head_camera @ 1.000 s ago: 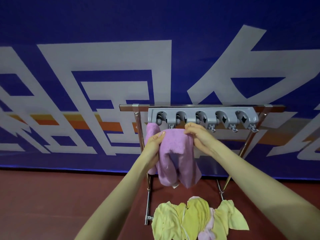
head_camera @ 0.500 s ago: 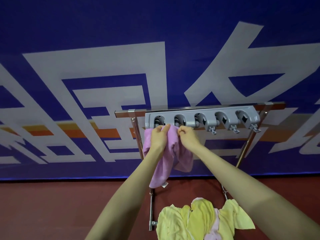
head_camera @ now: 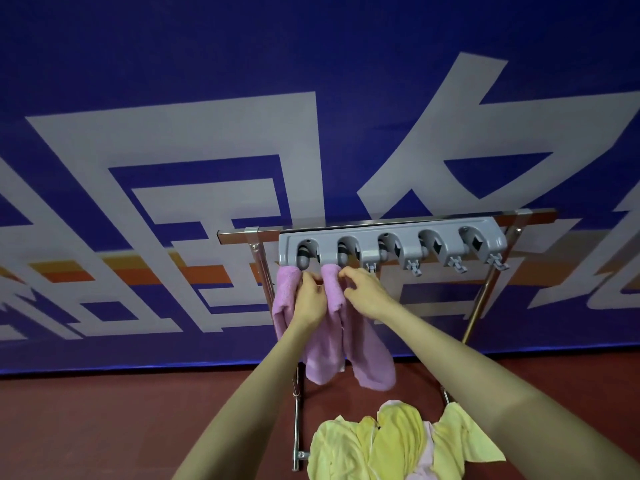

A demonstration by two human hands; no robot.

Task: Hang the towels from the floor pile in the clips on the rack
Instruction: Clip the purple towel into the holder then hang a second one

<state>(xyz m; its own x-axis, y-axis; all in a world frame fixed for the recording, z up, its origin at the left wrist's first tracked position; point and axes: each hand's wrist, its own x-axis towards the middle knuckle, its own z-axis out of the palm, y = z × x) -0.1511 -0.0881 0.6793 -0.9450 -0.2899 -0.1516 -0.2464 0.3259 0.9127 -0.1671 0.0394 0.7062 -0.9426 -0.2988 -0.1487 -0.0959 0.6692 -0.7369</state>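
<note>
**Pink towel going into the first two clips**

Pink towel hangs from the left end of the grey clip bar, its top edge bunched up under the first clip and the second clip, with two long folds trailing down towards the floor. Whether either clip has truly bitten the cloth cannot be told; the bunches sit right at the clip mouths.

The left hand has its fingers closed on the cloth between the two bunches, just under the first clip. The right hand is beside the second bunch with fingers curled and slightly apart, touching the towel edge or just off it; no firm pinch shows.

The step in hand looks like seating the towel. To do it well, a thick fold should be pushed straight up into each mouth until the roller grips, one hand bearing the towel's weight while the other feeds. A light downward tug would then test the hold before either hand lets go. Uneven drape could drag a shallow corner out.

Three clips to the right stand empty, hooks dangling beneath. The bar is mounted on a steel rack. Below, the pile of yellow and pale pink towels waits on the floor, so most of the job remains.
</note>
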